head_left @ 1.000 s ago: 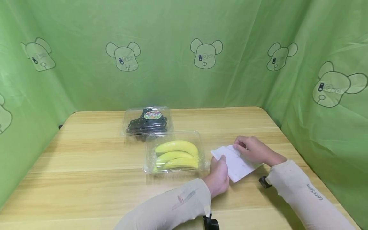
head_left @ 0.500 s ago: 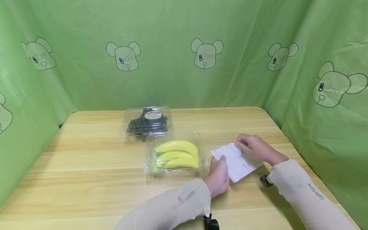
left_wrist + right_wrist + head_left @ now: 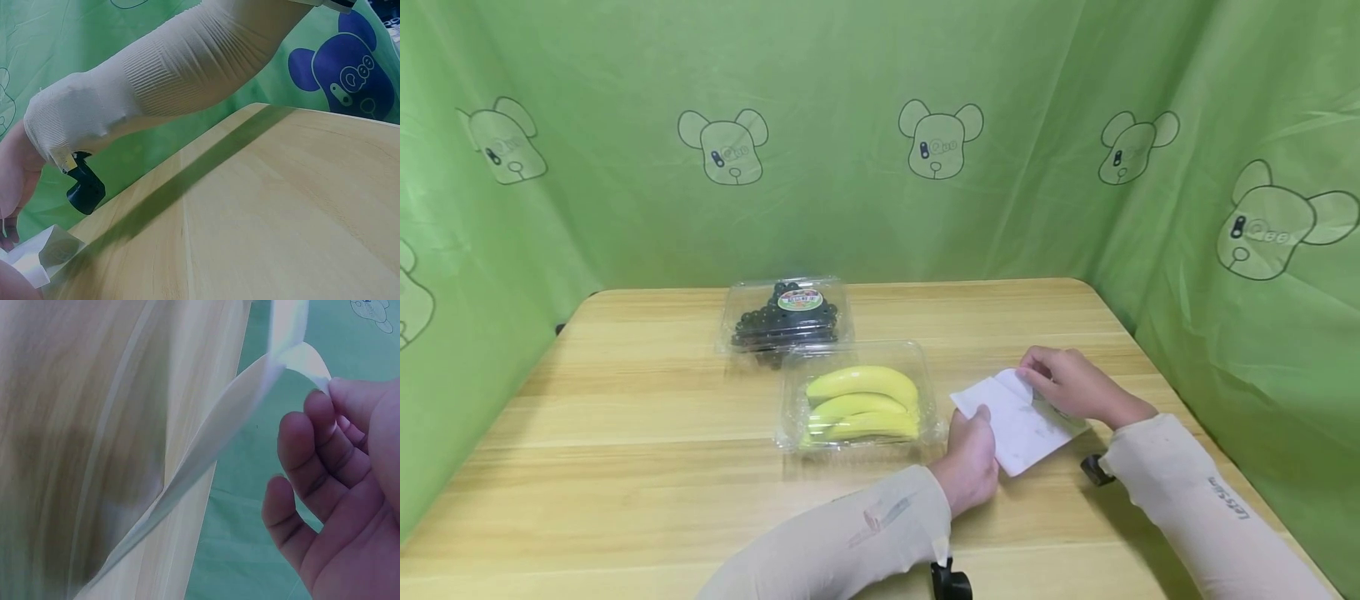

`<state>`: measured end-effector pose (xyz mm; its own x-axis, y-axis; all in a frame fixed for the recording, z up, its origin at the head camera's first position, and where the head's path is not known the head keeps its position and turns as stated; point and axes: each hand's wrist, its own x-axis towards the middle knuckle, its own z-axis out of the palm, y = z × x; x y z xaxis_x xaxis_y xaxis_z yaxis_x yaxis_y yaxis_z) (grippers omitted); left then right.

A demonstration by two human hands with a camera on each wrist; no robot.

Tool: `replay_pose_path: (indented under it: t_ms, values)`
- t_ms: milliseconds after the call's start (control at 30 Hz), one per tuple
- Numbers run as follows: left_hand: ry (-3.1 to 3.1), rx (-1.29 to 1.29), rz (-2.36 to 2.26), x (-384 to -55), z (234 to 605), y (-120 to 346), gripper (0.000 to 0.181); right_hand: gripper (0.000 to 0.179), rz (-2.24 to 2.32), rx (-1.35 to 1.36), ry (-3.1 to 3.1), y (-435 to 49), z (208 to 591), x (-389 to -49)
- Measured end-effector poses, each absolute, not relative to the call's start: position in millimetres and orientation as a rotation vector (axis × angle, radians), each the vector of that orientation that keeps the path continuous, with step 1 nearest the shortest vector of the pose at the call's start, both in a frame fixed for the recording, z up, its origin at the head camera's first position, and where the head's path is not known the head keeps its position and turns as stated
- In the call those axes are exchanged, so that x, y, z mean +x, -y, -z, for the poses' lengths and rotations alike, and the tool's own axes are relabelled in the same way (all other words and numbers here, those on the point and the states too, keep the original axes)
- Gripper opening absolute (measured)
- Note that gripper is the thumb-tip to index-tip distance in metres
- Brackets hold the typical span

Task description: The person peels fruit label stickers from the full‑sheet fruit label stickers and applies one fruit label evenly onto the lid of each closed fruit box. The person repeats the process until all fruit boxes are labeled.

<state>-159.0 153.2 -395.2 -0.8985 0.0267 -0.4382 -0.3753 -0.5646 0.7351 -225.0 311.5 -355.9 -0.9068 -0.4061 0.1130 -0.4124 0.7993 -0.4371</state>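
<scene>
A white paper sheet [image 3: 1022, 429] is held above the right part of the table, in front of both forearms. The left hand [image 3: 972, 454] grips its left edge, thumb on top. At its far edge the right hand [image 3: 1067, 382] pinches a lifted, curled flap [image 3: 1015, 383] between thumb and forefinger. In the right wrist view the flap [image 3: 306, 359] bends away from the rest of the paper, and the other fingers are loosely curled. Faint marks show on the sheet. The left wrist view catches only part of the paper [image 3: 47, 253] at its lower left.
Left of the hands lies a clear plastic box [image 3: 790, 367] with several yellow bananas [image 3: 861, 404]. Behind it, a second clear box [image 3: 842, 308] holds dark grapes [image 3: 760, 327] and bears an oval label [image 3: 800, 300]. Green curtains [image 3: 850, 225] surround the wooden table [image 3: 625, 483].
The right hand has shifted slightly right and away, drawing the pinched flap further up from the sheet. The left hand and both boxes stay in place.
</scene>
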Motion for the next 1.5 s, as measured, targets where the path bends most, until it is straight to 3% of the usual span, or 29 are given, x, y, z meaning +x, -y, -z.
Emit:
replay_pose_path:
  t_ms: [1500]
  values:
    - [-1.38,-0.58,-2.497,-154.2,396.7,-153.6,0.025,0.016,-0.706,0.641,2.934,-320.4,351.1,-227.2]
